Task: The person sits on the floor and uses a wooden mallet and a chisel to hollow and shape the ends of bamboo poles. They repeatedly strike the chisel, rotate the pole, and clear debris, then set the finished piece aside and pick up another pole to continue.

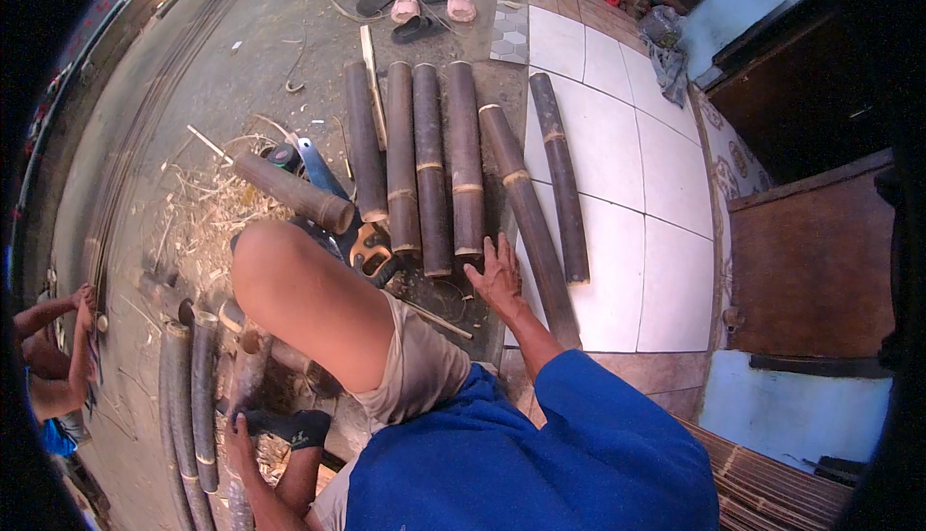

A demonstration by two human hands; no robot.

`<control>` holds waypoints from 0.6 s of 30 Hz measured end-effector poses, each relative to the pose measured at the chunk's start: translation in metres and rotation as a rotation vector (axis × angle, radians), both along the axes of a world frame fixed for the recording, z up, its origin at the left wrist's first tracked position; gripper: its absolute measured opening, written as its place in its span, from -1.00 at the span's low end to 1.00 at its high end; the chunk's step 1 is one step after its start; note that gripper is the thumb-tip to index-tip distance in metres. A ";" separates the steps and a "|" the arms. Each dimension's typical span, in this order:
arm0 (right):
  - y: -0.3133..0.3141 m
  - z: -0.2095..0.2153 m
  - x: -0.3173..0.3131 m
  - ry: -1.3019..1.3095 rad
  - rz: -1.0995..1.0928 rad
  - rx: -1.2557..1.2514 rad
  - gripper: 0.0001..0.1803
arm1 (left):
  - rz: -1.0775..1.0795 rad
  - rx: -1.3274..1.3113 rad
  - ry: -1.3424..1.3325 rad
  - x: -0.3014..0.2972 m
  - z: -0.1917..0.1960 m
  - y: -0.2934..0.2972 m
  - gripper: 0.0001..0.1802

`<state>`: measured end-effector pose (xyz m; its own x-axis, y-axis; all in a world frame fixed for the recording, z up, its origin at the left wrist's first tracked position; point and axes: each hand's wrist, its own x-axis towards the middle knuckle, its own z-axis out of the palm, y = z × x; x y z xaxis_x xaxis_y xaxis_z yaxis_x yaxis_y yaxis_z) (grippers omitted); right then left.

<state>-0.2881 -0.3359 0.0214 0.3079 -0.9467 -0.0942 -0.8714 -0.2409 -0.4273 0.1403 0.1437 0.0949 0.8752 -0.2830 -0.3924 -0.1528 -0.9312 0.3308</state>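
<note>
My right hand (500, 278) is open with its fingers spread, at the near end of a dark bamboo tube (466, 160). Several similar tubes lie side by side, and a longer bamboo tube (521, 203) slants just right of that hand. At the lower left, my left hand (240, 442) is against an upright-looking bamboo piece (247, 369) beside my foot; its fingers are mostly hidden. A handsaw (321, 166) with a blue blade and an orange-black handle lies partly under a bamboo tube (294, 190) and behind my raised knee.
Wood shavings (207, 242) cover the floor around my knee. More bamboo tubes (203, 386) lie at the left. Sandals (410, 5) sit at the far side. White tiles (608, 251) and a brown door (810, 266) are on the right. Another person's hands (85, 307) show at the left edge.
</note>
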 end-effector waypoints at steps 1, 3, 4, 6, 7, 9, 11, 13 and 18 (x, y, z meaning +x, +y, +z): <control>0.001 -0.001 -0.005 -0.011 -0.010 0.005 -0.09 | 0.006 0.033 0.003 0.000 0.000 0.000 -0.28; 0.005 -0.003 -0.008 -0.009 -0.050 0.052 -0.09 | -0.064 -0.003 -0.014 0.000 -0.001 -0.001 -0.31; 0.009 -0.004 -0.007 -0.039 -0.024 0.028 -0.09 | -0.091 0.004 -0.038 -0.001 -0.001 -0.001 -0.32; 0.016 -0.006 0.000 -0.036 0.004 0.013 -0.10 | -0.073 0.018 -0.024 0.000 -0.002 -0.001 -0.32; 0.020 -0.006 0.004 -0.015 0.046 -0.020 -0.10 | -0.076 0.039 -0.046 0.000 -0.002 -0.001 -0.33; 0.025 -0.003 0.010 0.056 0.126 -0.071 -0.10 | -0.030 -0.013 -0.029 0.000 -0.003 0.000 -0.32; 0.024 0.003 0.006 0.071 0.093 -0.168 -0.10 | -0.029 -0.054 -0.012 0.001 -0.004 0.001 -0.31; 0.018 0.010 -0.011 0.187 0.029 -0.240 -0.09 | -0.056 -0.060 0.021 0.003 -0.004 0.003 -0.29; 0.000 0.027 -0.086 0.216 -0.205 -0.122 0.00 | -0.109 0.028 -0.043 0.008 -0.013 0.005 -0.24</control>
<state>-0.3739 -0.3360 0.0480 0.0948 -0.9953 -0.0189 -0.9746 -0.0889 -0.2055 0.1486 0.1491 0.0822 0.8559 -0.3671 -0.3641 -0.2677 -0.9171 0.2954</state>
